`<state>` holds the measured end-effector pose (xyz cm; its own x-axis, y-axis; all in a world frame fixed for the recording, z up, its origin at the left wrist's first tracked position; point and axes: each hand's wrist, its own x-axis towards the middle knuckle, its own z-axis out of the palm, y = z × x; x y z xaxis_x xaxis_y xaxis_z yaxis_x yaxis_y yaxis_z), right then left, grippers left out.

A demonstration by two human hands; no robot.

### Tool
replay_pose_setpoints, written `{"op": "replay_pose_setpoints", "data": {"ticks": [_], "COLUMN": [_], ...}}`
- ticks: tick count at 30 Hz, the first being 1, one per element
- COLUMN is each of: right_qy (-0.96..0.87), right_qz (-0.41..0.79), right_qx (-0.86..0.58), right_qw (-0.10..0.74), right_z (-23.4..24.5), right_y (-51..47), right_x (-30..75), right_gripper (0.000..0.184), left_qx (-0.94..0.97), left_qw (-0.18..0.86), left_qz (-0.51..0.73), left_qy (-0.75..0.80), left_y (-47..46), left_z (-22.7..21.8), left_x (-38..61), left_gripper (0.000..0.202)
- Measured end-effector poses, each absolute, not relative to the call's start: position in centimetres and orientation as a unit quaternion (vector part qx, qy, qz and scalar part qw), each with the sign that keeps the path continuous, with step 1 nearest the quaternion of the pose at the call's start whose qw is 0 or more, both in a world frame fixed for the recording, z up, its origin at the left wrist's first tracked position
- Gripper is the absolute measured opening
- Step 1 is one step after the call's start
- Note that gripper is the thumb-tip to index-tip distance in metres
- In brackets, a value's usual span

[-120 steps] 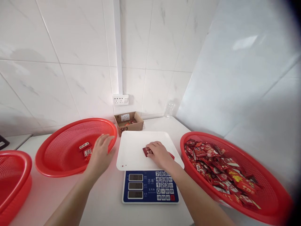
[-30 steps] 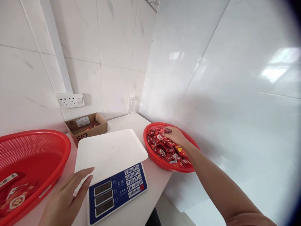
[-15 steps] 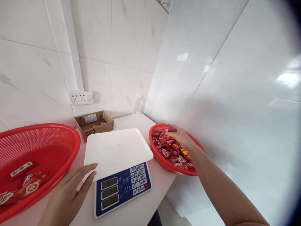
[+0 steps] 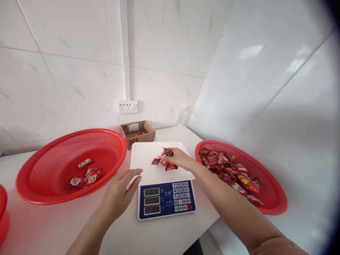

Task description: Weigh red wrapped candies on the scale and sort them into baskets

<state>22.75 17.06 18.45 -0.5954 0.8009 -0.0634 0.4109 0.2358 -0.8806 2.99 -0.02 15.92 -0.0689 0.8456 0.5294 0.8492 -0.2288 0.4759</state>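
Observation:
My right hand (image 4: 178, 158) is over the white pan (image 4: 142, 163) of a weighing scale with a blue keypad panel (image 4: 168, 198). Its fingers close on a few small red snack packets (image 4: 170, 165), held at or just above the pan; I cannot tell whether the lowest ones touch it. At the pan's near left corner my left hand (image 4: 120, 189) hovers with thumb and fingers apart, holding nothing. On the right a red basket (image 4: 276, 198) holds a heap of red packets (image 4: 228, 170). The larger red basket (image 4: 34, 177) to the left has several packets (image 4: 89, 177) at its bottom.
A cardboard box (image 4: 140, 136) with some packets inside stands behind the pan. In the back corner is a clear plastic bottle (image 4: 181, 117). Part of another red basket (image 4: 3, 212) shows at the left edge. A socket (image 4: 128, 106) is on the tiled wall.
My right hand has moved left from the right basket to above the scale pan, carrying packets. My left hand stays beside the pan. The view has turned left, showing more of the left basket.

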Motion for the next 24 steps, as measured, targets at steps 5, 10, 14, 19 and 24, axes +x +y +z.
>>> {"op": "replay_pose_setpoints", "data": {"ticks": [5,10,14,19,24], "right_qy": [-0.773,-0.779,-0.778,-0.772,-0.760], "right_qz": [0.425,0.391,0.361,0.339,0.322], "right_qx": [-0.419,-0.423,-0.434,-0.453,-0.476], "right_qw": [0.216,0.248,0.276,0.290,0.304], "right_z": [17.8,17.5,17.6,17.2,17.2], "right_y": [17.2,17.4,17.6,17.0,15.3], "right_x": [22.2,22.5,23.4,25.0,25.9], "right_gripper": [0.022,0.025,0.030,0.027,0.019], "left_qx": [-0.672,-0.672,-0.682,-0.688,-0.698], "left_qw": [-0.012,-0.014,-0.015,-0.014,-0.034], "left_qz": [-0.393,-0.392,-0.381,-0.373,-0.363], "left_qy": [-0.627,-0.628,-0.624,-0.623,-0.616], "left_y": [-0.2,0.0,0.1,0.3,0.2], "left_z": [16.3,16.0,15.8,15.6,15.7], "left_x": [2.8,2.8,2.8,2.9,3.3], "left_gripper": [0.029,0.029,0.028,0.028,0.028]}}
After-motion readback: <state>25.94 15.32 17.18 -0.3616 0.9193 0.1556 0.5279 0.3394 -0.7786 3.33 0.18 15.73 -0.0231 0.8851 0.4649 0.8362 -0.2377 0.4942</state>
